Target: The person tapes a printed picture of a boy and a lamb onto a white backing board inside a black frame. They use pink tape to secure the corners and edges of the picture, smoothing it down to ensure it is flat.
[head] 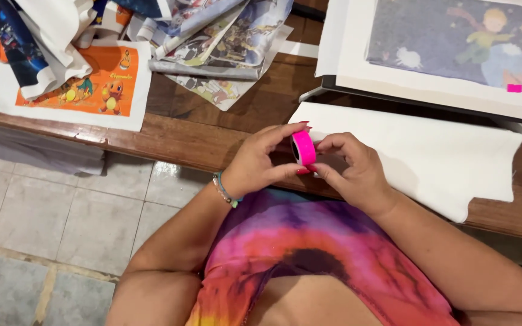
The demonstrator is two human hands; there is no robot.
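Both forearms raised and converging in front of the chest, left hand (260,162) curled with thumb and forefinger pinched, beaded bracelet at its wrist, right hand (351,169) facing it, fingertips (324,145) bent inward, nails painted pink

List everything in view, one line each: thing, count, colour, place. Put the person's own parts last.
tape roll: one, bright pink, held between both hands over the table edge
white sheet: one, white, on the table just beyond the hands
press: one, dark edge, upper right, under a printed sheet
space print: one, dark blue with a small figure, on the press
pink tab: one, pink, at the print's lower right corner
orange print: one, orange on white, upper left
print pile: several, mixed colours, top centre
table: one, brown wood
floor: grey tiles, lower left
bracelet: one, beaded, left wrist
left hand: holds the roll
right hand: holds the roll
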